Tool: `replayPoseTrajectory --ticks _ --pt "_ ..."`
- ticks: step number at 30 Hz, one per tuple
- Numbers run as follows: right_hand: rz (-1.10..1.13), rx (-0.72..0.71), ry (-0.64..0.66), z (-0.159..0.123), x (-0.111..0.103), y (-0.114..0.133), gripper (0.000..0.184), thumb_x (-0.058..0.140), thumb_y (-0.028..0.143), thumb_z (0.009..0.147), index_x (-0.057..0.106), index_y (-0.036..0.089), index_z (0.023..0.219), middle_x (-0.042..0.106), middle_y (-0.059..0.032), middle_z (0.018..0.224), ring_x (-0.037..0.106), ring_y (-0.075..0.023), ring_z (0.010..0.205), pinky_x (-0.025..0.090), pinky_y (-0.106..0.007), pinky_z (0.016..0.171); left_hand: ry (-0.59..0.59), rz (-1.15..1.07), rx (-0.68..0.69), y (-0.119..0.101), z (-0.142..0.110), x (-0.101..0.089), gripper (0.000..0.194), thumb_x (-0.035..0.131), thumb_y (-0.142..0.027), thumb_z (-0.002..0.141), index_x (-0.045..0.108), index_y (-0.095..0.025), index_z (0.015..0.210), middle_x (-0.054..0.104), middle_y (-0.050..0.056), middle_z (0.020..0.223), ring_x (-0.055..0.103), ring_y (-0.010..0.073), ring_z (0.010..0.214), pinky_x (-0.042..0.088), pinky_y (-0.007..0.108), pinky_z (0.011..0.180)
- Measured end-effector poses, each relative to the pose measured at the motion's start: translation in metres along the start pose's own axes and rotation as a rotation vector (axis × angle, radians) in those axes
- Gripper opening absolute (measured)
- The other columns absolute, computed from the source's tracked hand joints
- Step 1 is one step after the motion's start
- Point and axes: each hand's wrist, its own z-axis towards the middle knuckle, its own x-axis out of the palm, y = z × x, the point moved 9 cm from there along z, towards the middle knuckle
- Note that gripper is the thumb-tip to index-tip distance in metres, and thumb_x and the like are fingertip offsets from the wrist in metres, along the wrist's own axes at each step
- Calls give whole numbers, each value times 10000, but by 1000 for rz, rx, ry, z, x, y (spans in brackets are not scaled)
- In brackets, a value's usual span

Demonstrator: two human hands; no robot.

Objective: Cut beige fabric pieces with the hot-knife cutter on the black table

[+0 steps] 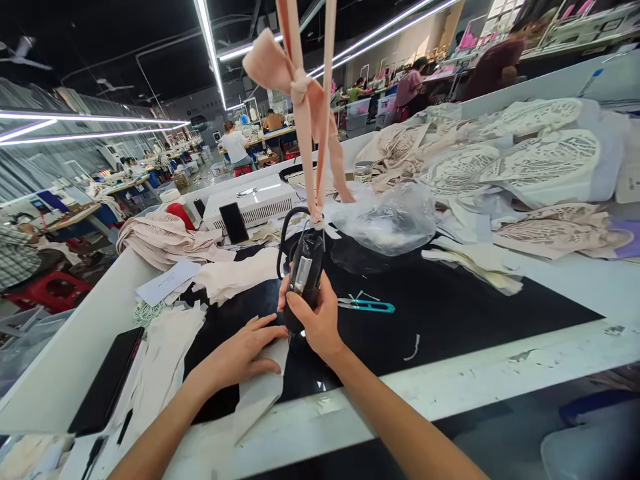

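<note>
The left hand (245, 357), fingers spread, is pressing a pale fabric piece (263, 393) on the black mat (375, 333), while just beyond, the right hand (317, 313) is gripping the black handheld device (304, 280) upright between thumb and fingers.

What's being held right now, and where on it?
The right hand grips the black handheld tool around the lower part of its body; the left hand rests on pale fabric.
</note>
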Motion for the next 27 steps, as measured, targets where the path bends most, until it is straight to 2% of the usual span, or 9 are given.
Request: replayPoseTrajectory --ticks 9,18,27 --pt "-28 -10 22 -2 5 -2 277 778 407 861 590 273 1013 640 43 809 593 -124 612 543 -275 580 -5 40 10 6 -1 1 554 809 -337 968 580 -301 1472 580 85 1561 269 324 1630 159 667 1328" --pt "-38 -8 33 -2 7 -3 235 765 362 861 586 274 985 646 50 816 594 -117 607 537 -276 595 23 97 -29 7 -8 1 496 775 -332 998 580 -322 1454 547 71 1603 252 352 1632 116 744 1295" --pt "-33 7 24 -2 9 -1 261 774 403 866 588 271 993 646 45 836 599 -121 618 552 -281 599 10 129 -20 9 -9 2 494 777 -362 994 597 -331 1452 573 68 1580 290 353 1619 118 742 1291"
